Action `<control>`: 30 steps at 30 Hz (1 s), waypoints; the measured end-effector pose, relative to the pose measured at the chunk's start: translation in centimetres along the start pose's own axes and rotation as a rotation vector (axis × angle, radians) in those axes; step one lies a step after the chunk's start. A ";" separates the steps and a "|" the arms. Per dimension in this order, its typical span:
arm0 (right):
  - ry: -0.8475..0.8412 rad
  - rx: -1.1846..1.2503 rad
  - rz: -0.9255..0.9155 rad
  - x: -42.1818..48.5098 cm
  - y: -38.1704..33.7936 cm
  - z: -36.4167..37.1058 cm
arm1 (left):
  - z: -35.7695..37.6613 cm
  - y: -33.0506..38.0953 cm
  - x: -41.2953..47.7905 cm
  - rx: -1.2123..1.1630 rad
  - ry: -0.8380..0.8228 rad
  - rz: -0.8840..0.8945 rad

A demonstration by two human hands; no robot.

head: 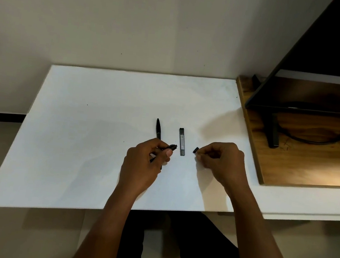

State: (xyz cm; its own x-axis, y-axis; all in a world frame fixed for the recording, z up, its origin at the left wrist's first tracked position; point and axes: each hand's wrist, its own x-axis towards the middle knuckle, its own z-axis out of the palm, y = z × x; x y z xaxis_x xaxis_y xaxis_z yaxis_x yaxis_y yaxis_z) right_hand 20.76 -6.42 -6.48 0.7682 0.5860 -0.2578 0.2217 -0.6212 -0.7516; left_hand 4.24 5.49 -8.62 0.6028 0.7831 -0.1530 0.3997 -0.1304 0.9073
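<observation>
Gripping a black pencil (173, 147), the left hand (141, 166) curls its fingers round the barrel, with the thumb pressed on top and the open end pointing right. The right hand (222, 162) pinches a small black cap (195, 150) between thumb and forefinger, its other fingers curled in. Pencil end and cap are apart, level with each other, just above the white desk (89, 141). A grey lead case (182, 142) lies flat on the desk between both hands, touching neither. A black pen (158, 128) lies beyond the left hand, its near end hidden by the hand. A monitor (322, 50) stands on a wooden board (309, 166) at right.
</observation>
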 end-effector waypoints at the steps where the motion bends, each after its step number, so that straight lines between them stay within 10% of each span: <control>1: 0.016 -0.032 -0.020 0.0 -0.1 0.0 | 0.0 0.0 0.0 0.005 0.002 0.001; 30: 0.222 -0.012 -0.114 -0.1 -1.5 1.8 | -0.1 0.7 0.0 -0.087 0.082 -0.066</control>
State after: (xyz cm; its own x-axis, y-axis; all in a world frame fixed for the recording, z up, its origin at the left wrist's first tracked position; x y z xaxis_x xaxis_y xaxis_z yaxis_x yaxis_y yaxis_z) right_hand 19.24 -4.65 -6.45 0.8508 0.5247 -0.0307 0.3206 -0.5643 -0.7608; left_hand 4.43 5.47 -7.95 0.5176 0.8356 -0.1839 0.3726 -0.0266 0.9276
